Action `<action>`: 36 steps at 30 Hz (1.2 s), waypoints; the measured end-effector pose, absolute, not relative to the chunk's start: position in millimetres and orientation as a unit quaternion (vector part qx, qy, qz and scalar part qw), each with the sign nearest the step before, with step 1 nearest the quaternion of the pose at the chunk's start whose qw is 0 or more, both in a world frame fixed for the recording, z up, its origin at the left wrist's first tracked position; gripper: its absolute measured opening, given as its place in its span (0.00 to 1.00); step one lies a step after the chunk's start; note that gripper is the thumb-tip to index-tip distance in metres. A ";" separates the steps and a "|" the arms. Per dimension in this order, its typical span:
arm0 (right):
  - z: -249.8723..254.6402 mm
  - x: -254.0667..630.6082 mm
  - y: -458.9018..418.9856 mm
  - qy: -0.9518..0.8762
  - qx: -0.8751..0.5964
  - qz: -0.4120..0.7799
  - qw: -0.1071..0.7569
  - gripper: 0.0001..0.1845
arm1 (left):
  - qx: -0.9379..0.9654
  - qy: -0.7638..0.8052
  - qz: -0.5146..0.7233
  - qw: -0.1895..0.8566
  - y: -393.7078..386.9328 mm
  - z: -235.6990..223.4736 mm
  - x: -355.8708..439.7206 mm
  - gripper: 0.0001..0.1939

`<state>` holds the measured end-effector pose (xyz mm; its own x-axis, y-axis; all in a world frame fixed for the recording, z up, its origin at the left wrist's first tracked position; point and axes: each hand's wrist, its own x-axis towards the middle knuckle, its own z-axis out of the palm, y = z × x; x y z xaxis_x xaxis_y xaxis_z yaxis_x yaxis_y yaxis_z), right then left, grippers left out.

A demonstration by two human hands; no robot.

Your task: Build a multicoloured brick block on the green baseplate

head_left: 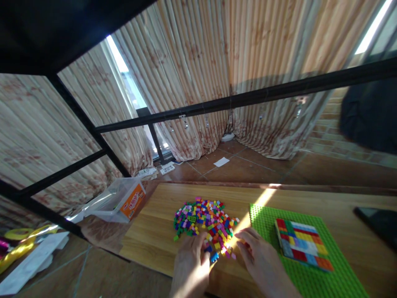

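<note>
A heap of small coloured building bricks lies on a wooden table. My left hand rests at the heap's near edge, fingers curled down onto the bricks; whether it grips one is hidden. My right hand lies just right of the heap, fingertips touching bricks at its edge, fingers bent together. To the right lies a green studded baseplate, and on it a block of built-up coloured bricks in rows.
A clear plastic box with an orange label sits at the table's left end. A dark flat object lies at the far right. Black metal bars cross above. Curtains and tiled floor lie beyond.
</note>
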<state>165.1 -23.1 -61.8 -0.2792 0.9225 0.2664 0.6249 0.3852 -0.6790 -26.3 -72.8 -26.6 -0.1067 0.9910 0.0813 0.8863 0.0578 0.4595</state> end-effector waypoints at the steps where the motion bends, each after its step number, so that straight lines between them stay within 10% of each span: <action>1: -62.8 164.7 -23.4 -0.767 -0.503 0.226 0.328 0.13 | 0.662 0.708 0.205 0.138 -77.2 -31.4 -23.7 0.21; 23: -85.3 156.2 2.3 -0.796 -0.504 0.038 0.333 0.13 | 0.706 0.637 0.307 -0.013 -74.8 -114.4 -28.5 0.21; 36: -67.7 145.1 20.7 -0.808 -0.492 0.028 0.323 0.12 | 0.676 0.655 0.319 0.113 -81.0 -95.8 -26.9 0.28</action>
